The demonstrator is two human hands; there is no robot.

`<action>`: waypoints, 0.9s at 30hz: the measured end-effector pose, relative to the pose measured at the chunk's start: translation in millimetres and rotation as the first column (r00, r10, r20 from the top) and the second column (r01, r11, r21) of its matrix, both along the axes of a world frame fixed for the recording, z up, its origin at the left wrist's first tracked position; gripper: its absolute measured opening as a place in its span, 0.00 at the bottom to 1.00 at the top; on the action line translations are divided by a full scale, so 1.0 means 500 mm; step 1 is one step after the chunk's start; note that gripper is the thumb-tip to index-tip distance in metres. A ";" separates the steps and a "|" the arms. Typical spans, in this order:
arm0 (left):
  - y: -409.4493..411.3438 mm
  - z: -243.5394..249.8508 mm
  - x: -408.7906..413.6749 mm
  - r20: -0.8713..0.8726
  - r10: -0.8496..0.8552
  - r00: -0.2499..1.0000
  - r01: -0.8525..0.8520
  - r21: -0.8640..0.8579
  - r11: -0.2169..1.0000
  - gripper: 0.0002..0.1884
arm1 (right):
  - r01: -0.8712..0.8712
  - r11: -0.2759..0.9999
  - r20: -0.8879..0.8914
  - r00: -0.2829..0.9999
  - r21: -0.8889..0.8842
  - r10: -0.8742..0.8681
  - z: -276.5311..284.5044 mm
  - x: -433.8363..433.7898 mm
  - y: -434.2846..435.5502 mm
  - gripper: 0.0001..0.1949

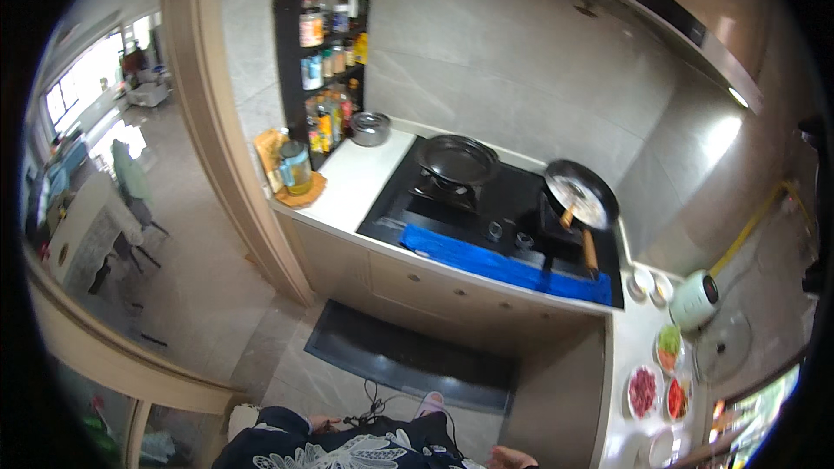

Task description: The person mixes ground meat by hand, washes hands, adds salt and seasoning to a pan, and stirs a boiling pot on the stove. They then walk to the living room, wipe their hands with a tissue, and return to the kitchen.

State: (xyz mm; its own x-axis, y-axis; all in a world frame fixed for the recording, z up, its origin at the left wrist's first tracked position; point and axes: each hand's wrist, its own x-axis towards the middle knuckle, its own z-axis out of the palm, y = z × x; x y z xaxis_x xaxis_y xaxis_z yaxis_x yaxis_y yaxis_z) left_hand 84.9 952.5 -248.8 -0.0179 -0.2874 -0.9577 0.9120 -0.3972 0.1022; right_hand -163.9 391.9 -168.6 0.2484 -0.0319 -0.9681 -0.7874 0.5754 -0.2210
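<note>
My left hand (324,423) hangs low beside my dark clothing, close to a tangle of black cables (370,409). Whether its fingers grip the cables is too small to tell. At the bottom edge, my right hand (511,458) is partly cut off, near the cabinet side, and no object shows in it. Before me is a black gas hob (397,212). A dark pan (457,161) sits on its left burner. On the right burner rests a wok (609,192) with pale contents, a wooden-handled utensil (567,216) and a wooden handle.
A blue cloth (482,262) lies along the hob's front. Plates of red meat (643,392), red peppers (676,398) and green slices (668,339) stand on the right counter, near a glass lid (722,346). A spice rack (287,45) and a jug (296,169) are left. A black mat (410,358) covers the floor.
</note>
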 end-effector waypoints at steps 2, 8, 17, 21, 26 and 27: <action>-0.006 -0.035 0.014 0.163 -0.092 0.982 0.091 0.018 0.996 0.30 | -0.118 0.987 0.006 0.993 0.111 0.118 -0.053 0.063 -0.002 0.16; -0.095 -0.028 0.128 -0.041 0.199 0.979 -0.197 0.040 0.979 0.39 | -0.133 0.967 -0.018 0.990 0.216 0.140 0.231 0.313 -0.009 0.22; -0.186 0.457 0.493 0.572 0.456 0.682 -0.508 -0.079 0.858 0.25 | -0.436 0.896 -0.003 0.899 0.081 0.437 0.015 0.477 -0.299 0.16; -0.164 0.706 0.673 0.660 0.724 0.202 -0.549 -0.536 0.642 0.19 | -0.334 0.943 0.021 0.942 -0.014 0.334 0.078 0.542 -0.330 0.14; -0.180 0.964 0.927 0.734 0.627 -0.260 -0.293 -0.679 0.673 0.17 | -0.021 0.984 -0.034 0.999 -0.178 0.015 0.141 0.612 -0.251 0.16; -0.187 0.993 0.994 0.764 0.556 -0.326 -0.335 -0.644 0.688 0.18 | 0.046 0.980 0.017 0.999 -0.193 -0.043 0.147 0.626 -0.233 0.16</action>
State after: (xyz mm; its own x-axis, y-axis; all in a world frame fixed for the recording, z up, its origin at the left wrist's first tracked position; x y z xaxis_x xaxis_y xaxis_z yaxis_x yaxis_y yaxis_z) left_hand 581.9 859.0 247.6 0.9486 0.2390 0.2074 -0.2545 0.1865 0.9489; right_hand 149.2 275.3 -94.9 0.2549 -0.2298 -0.9393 -0.7584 0.5552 -0.3416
